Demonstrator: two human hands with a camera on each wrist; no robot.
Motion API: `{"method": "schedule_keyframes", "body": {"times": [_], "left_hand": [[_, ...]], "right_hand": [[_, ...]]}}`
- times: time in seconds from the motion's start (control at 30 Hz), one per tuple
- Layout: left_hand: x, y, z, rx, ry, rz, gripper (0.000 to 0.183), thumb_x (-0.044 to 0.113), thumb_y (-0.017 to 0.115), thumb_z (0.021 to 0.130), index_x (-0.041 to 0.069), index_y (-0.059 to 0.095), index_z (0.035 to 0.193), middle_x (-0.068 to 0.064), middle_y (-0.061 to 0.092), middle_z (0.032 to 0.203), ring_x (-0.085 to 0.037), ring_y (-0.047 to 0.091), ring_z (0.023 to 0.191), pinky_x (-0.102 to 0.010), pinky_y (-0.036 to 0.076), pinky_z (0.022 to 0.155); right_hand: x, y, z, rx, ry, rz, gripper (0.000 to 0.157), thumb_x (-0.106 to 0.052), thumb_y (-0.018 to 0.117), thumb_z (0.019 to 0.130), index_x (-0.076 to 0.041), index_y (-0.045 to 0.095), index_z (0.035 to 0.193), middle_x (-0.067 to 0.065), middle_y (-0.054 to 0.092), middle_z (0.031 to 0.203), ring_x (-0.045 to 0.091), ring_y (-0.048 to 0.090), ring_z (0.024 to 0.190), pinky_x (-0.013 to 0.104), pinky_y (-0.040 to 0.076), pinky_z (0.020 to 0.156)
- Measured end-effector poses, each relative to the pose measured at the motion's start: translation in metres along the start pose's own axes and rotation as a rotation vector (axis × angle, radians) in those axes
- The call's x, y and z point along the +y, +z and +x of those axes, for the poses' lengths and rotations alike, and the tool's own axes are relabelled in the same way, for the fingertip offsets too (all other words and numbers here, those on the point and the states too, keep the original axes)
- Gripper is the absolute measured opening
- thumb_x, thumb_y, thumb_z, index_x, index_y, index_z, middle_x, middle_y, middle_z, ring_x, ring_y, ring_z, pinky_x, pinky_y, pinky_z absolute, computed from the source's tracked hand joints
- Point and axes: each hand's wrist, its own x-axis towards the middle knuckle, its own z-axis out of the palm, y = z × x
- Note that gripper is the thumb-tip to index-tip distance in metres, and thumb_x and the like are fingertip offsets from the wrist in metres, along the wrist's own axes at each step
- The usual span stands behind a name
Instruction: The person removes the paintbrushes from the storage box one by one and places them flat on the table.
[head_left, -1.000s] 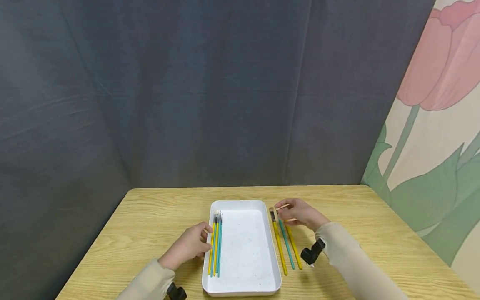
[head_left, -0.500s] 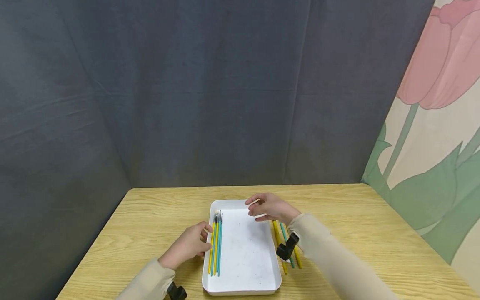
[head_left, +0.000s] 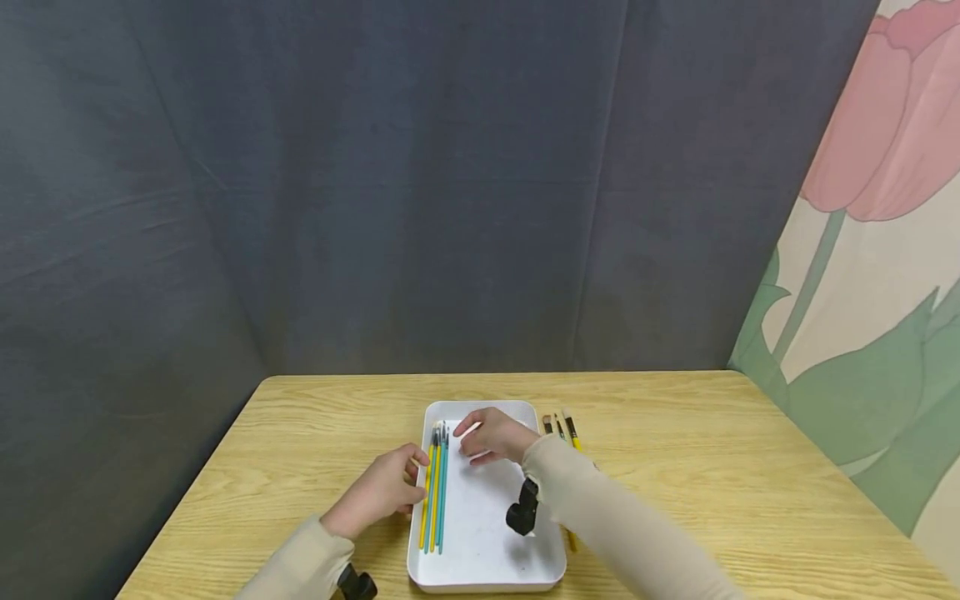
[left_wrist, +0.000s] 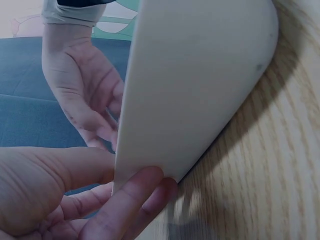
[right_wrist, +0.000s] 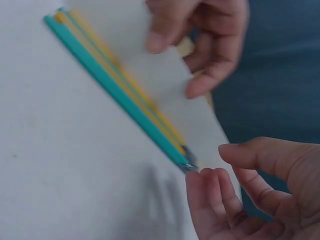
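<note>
A white rectangular tray (head_left: 491,567) lies on the table, with several yellow and teal paintbrushes (head_left: 434,500) side by side along its left wall, bristles at the far end. My left hand (head_left: 381,487) holds the tray's left wall; in the left wrist view its fingers (left_wrist: 125,200) press the outer side and the thumb lies at the rim. Over the far part of the tray is my right hand (head_left: 493,435), with loosely bent fingers and nothing between them. In the right wrist view its fingertips appear close to the brush tips (right_wrist: 187,162).
To the right of the tray lie more paintbrushes (head_left: 572,429), partly hidden under the right sleeve (head_left: 600,508). A wooden table (head_left: 300,433) carries everything. Behind it hangs a dark curtain (head_left: 420,208), and a tulip mural (head_left: 862,167) is at the right.
My right hand has moved left, from over the brushes beside the tray to above the tray, near the brushes inside. The left hand stays at the tray's wall.
</note>
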Motion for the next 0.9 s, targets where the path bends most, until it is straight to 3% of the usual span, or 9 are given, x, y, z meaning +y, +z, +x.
{"method": "schedule_keyframes", "body": {"times": [0.53, 0.9], "left_hand": [[0.0, -0.001, 0.001, -0.006, 0.005, 0.005, 0.035, -0.008, 0.067, 0.079, -0.004, 0.054, 0.111, -0.015, 0.056, 0.091, -0.016, 0.058, 0.063, -0.028, 0.056, 0.053], [-0.002, -0.002, 0.002, -0.007, 0.0, 0.016, 0.035, -0.007, 0.068, 0.08, -0.003, 0.054, 0.112, -0.014, 0.056, 0.092, -0.017, 0.059, 0.066, -0.029, 0.057, 0.054]], "right_hand": [[0.009, 0.034, 0.008, 0.049, 0.015, -0.16, 0.02, 0.009, 0.066, 0.074, 0.002, 0.064, 0.092, 0.004, 0.059, 0.072, 0.011, 0.054, 0.053, 0.023, 0.055, 0.054], [0.007, 0.04, 0.013, 0.113, 0.073, -0.137, 0.018, 0.011, 0.069, 0.075, 0.0, 0.061, 0.086, 0.004, 0.054, 0.063, 0.011, 0.05, 0.048, 0.02, 0.051, 0.048]]}}
